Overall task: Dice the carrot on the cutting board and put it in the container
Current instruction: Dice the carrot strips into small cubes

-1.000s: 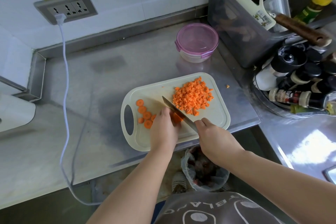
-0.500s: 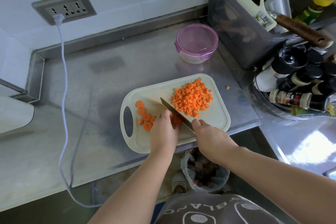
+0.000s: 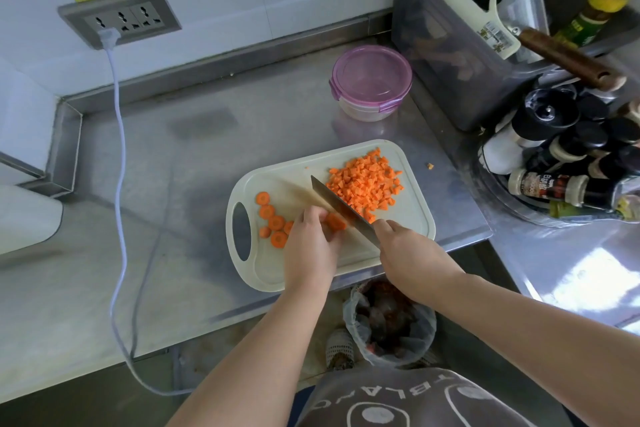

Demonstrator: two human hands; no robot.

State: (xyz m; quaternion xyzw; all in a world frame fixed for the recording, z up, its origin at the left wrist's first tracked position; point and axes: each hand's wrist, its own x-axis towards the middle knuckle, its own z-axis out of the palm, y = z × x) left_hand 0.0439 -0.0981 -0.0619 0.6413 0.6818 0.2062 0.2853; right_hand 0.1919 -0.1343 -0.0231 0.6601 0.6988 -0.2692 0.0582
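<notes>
Left hand (image 3: 311, 246) pins a few orange carrot rounds (image 3: 335, 222) on the cream plastic cutting board (image 3: 412, 218) so they don't slide, while the right hand (image 3: 408, 253) grips the steel knife (image 3: 337, 204). Diced pile (image 3: 367, 180) sits pushed aside; the pink-lidded round container (image 3: 372, 81) waits closed on the steel surface (image 3: 194, 163).

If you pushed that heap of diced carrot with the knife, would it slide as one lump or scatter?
Probably scatter: the diced carrot is many loose small cubes, and one stray bit already lies off the cutting board. Firm-looking edges suggest no squashing.
</notes>
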